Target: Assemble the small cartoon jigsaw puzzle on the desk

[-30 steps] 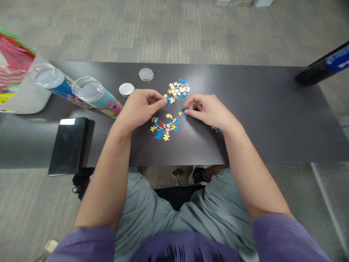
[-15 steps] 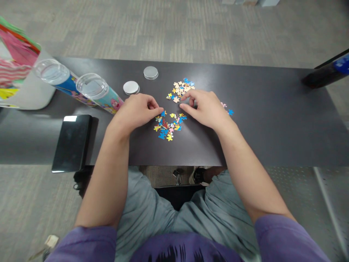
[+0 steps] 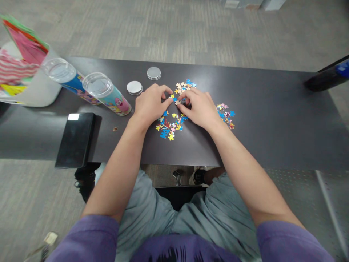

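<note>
Small puzzle pieces lie on the dark table in three groups: a back pile [image 3: 182,86] with pale and blue pieces, a front pile [image 3: 169,128] of mixed colours, and a right pile [image 3: 226,115] partly behind my right wrist. My left hand [image 3: 154,102] is at the left edge of the back pile, thumb and index finger apart, with nothing seen between them. My right hand [image 3: 198,105] reaches in from the right, its thumb and index finger bent close around a pale piece [image 3: 177,103] at the pile's front edge.
Two clear-topped printed tubes [image 3: 99,87] [image 3: 65,74] and a white bin [image 3: 45,89] of colourful items stand at the left. Two round silver lids [image 3: 134,87] [image 3: 154,72] lie behind my left hand. A black phone-like slab [image 3: 76,140] is front left; a dark bottle [image 3: 324,78] is far right.
My left hand has moved from the front pile, right and back, to the back pile. My right hand has shifted slightly. A small brown piece now shows on the table at the left.
</note>
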A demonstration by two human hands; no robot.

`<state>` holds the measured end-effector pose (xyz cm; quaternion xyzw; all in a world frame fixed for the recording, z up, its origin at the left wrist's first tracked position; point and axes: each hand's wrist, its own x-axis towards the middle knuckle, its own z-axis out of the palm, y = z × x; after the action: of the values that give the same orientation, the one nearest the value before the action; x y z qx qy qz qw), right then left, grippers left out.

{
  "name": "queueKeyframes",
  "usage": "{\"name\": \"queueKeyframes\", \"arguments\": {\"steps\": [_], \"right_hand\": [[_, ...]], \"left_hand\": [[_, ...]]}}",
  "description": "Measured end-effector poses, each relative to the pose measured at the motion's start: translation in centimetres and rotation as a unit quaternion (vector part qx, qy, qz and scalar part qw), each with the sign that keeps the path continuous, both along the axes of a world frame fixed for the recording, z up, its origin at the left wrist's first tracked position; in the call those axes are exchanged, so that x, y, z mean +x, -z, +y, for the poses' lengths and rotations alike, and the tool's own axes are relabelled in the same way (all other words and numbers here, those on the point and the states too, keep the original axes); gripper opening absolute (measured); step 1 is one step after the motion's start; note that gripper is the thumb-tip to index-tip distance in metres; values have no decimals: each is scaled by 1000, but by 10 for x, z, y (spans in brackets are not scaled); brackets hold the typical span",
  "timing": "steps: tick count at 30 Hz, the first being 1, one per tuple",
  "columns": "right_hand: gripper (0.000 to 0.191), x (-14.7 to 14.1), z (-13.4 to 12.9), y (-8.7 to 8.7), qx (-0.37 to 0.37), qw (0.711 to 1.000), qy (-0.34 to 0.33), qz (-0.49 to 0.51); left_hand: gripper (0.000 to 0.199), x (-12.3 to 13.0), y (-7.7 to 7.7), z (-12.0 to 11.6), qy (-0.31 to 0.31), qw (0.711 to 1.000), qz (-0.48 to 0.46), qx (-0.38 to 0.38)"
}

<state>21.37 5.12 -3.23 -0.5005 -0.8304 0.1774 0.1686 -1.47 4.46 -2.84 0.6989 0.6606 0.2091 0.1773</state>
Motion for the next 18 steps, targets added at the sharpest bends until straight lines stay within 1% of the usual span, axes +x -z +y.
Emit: {"name": "queueKeyframes", "arguments": {"steps": [4,9,13,15,18], "right_hand": [[18,4,1,-2,-15,999,-9,27],[14,14,-2,-11,-8,999,-39,29],[16,24,-3,-16,-16,997,-71,10],[18,29,-2,-16,-23,997,-74,3],[21,36,0,-16,-24,998,-61,4]], "left_hand": [[17,-2,0,1,-3,1000,-8,-1],[25,-6,3,2,-2,998,-56,1],[26,-11,3,0,3,995,-96,-18],[25,-14,2,-2,9,994,-103,-27],[21,-16,3,-3,34,993,-107,-33]]}}
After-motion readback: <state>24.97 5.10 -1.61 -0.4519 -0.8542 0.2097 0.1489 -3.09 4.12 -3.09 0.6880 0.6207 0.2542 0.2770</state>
